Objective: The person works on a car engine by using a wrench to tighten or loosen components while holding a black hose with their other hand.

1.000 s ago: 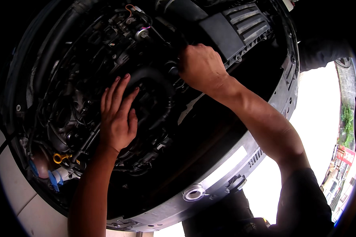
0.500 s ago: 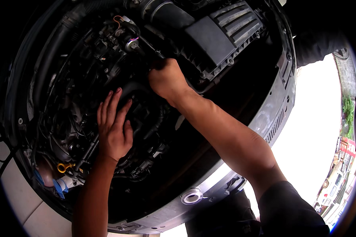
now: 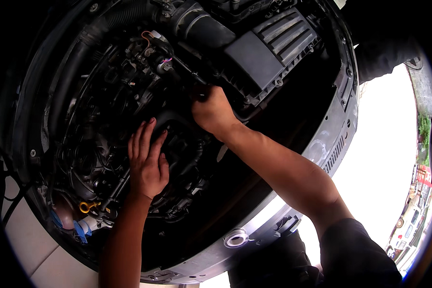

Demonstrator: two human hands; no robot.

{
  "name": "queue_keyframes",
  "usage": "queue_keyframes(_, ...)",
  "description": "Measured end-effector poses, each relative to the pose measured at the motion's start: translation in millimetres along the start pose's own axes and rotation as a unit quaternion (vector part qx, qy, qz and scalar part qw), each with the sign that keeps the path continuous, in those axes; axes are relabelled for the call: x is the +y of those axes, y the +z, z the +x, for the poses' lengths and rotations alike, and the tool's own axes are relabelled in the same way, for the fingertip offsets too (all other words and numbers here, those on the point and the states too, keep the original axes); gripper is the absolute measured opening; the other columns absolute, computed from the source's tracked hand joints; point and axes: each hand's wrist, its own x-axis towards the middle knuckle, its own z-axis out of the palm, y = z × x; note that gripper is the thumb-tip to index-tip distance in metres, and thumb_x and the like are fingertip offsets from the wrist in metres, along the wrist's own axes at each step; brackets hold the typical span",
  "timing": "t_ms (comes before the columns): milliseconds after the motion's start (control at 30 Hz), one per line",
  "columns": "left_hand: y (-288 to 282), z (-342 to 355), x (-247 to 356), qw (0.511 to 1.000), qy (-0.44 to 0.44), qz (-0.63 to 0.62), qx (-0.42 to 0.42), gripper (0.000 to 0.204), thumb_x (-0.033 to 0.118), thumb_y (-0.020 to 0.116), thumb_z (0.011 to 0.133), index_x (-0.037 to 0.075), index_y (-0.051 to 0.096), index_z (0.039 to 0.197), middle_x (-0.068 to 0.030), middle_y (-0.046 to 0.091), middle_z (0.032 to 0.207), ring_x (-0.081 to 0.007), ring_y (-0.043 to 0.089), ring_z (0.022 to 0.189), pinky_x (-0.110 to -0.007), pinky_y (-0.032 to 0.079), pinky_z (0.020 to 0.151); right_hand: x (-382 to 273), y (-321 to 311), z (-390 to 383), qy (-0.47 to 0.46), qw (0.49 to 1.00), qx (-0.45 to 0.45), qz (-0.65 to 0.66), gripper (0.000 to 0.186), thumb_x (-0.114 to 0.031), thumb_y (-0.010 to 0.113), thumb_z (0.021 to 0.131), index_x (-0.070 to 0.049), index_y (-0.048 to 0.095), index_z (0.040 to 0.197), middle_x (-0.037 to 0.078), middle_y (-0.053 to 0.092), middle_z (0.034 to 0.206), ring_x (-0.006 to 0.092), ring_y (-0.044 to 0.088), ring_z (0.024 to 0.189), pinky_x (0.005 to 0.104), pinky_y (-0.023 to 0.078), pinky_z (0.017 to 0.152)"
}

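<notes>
Right hand (image 3: 212,110) shifted left, dark engine (image 3: 129,103) beneath.

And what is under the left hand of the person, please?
Dark engine parts show around the left hand, on both sides. What lies directly beneath is covered by the hand itself, so I cannot tell which part is there.

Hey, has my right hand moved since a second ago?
Yes, your right hand has moved leftward, away from the ribbed black housing.
</notes>
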Motion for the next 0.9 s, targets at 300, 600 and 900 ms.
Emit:
queue_keyframes(300,-2.1,3.1,1.2,1.000,0.010,-0.003,0.020,0.050,0.008,0.048,0.084,0.001,0.058,0.132,-0.0205,0.037,0.155,-0.0411,0.034,0.142,-0.055,0.023,0.117,13.2,5.7,-3.0,-0.004,0.999,0.015,0.038,0.026,-0.005,0.058,0.082,0.005,0.068,0.103,0.026,0.069,0.101,0.0387,0.067,0.101,0.0404,0.053,0.086)
queue_keyframes(600,-2.1,2.5,-2.0,1.000,0.015,-0.013,0.015,0.051,0.009,0.049,0.083,0.000,0.057,0.132,-0.0208,0.036,0.155,-0.0418,0.034,0.142,-0.056,0.023,0.117,4.1,12.5,1.1,-0.009,0.999,0.028,-0.017,0.019,-0.009,0.059,0.080,0.005,0.069,0.089,0.028,0.069,0.093,0.0425,0.067,0.094,0.0461,0.054,0.083)
queue_keyframes(900,0.2,-3.2,-7.2,0.999,0.019,-0.022,0.028,0.052,0.009,0.051,0.084,0.006,0.057,0.136,-0.0214,0.037,0.155,-0.0415,0.034,0.144,-0.058,0.023,0.117,-27.4,19.1,-4.1,0.003,0.990,0.037,-0.136,0.017,-0.009,0.061,0.080,0.006,0.068,0.086,0.028,0.069,0.086,0.0422,0.069,0.088,0.0454,0.057,0.080)
